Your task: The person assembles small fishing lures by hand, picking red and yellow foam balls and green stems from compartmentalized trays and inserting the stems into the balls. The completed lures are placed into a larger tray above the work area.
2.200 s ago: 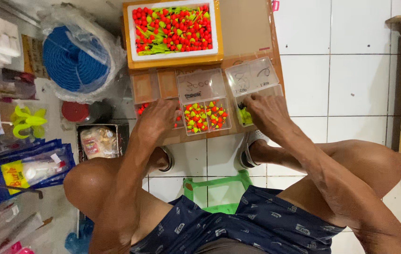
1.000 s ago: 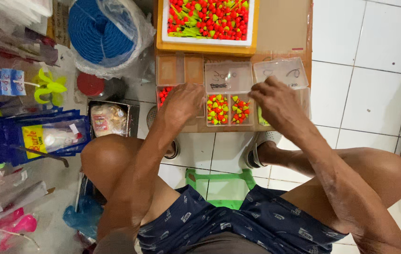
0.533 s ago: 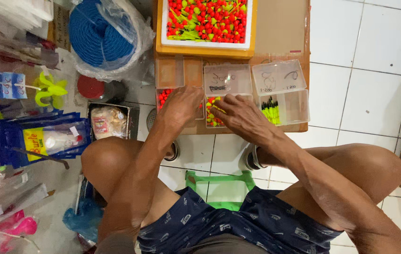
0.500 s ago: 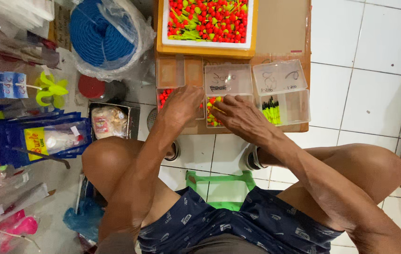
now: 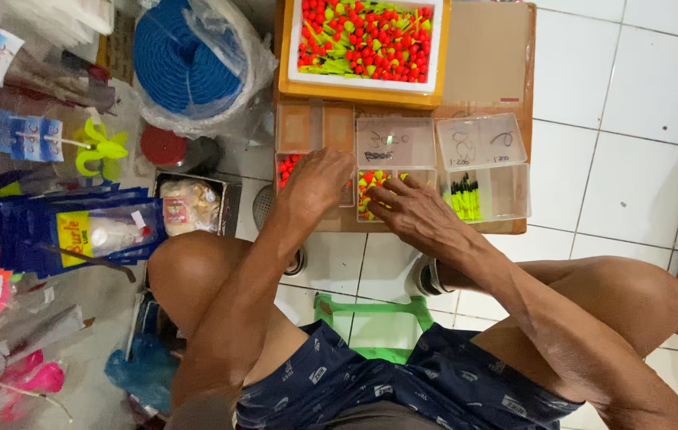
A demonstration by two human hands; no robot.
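White tiled floor (image 5: 617,159), person seated low on a green stool (image 5: 371,318), knees apart. Blue rope coil (image 5: 184,60) bagged at left, amid packaged goods. Cardboard sheet (image 5: 486,56) serves as work surface; on it a white tray of red-yellow floats (image 5: 363,40), likely stock for sorting. Three clear compartment boxes below: left box (image 5: 311,139), middle box (image 5: 395,159), right box (image 5: 486,163). Left hand (image 5: 315,183) lies flat over left box, fingers loosely spread. Right hand (image 5: 411,211) is over middle box, fingers narrow; can't tell if pinching anything.
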